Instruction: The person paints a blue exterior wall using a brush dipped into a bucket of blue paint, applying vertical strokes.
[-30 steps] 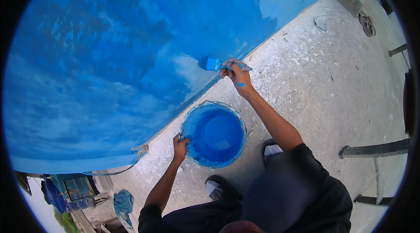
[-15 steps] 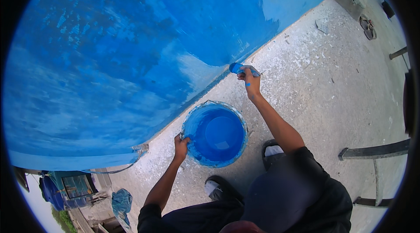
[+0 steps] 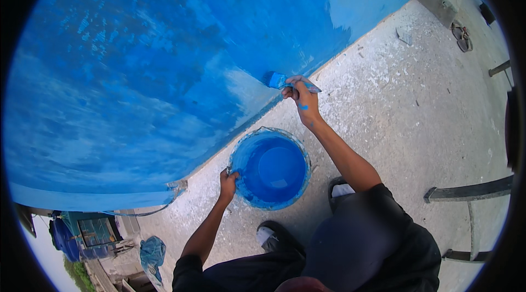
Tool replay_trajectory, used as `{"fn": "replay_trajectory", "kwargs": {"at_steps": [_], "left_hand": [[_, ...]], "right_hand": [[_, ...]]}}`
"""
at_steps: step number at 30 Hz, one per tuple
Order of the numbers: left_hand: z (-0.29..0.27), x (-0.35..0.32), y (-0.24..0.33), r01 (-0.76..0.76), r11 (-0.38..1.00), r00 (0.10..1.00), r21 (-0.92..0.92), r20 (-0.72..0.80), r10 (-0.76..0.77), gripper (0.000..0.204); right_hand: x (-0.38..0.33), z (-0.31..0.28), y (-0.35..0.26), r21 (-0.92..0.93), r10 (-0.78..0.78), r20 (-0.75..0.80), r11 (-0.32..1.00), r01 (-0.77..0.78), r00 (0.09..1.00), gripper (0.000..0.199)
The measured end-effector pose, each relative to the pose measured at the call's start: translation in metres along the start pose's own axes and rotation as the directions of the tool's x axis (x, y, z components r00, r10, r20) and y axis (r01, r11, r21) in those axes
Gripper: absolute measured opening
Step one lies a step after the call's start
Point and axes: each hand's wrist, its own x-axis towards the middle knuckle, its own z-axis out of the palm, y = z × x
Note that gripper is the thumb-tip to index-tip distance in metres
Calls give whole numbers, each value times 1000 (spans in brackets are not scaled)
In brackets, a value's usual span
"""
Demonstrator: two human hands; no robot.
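Observation:
My right hand (image 3: 301, 97) is closed round the handle of a paintbrush (image 3: 278, 80), with blue paint on the skin. The brush's bristles point left and meet the blue wall (image 3: 181, 67) a little above its foot, beside a paler patch. My left hand (image 3: 228, 182) grips the left rim of a paint bucket (image 3: 253, 198), thumb over the edge. Blue paint lies in the bucket, which stands upright on the floor close to the wall; paint streaks coat its inside.
White specks and flakes cover the concrete floor (image 3: 394, 106) along the wall. A concrete step (image 3: 436, 1) and a sandal (image 3: 462, 37) are at the far right. Dark metal bars (image 3: 471, 189) stand at right, a crumpled blue cloth (image 3: 152, 253) lies lower left.
My right hand has moved the paintbrush up and left, from the foot of the wall onto its face. My left hand and the bucket stay nearly where they were.

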Motion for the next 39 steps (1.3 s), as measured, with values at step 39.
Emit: {"fn": "replay_trajectory", "kwargs": {"at_steps": [39], "left_hand": [[-1,2,-2,-33,999,999,-30,30,34,22]], "right_hand": [[-9,-10,4,-51,58,-168,996,-67,984,21]]}}
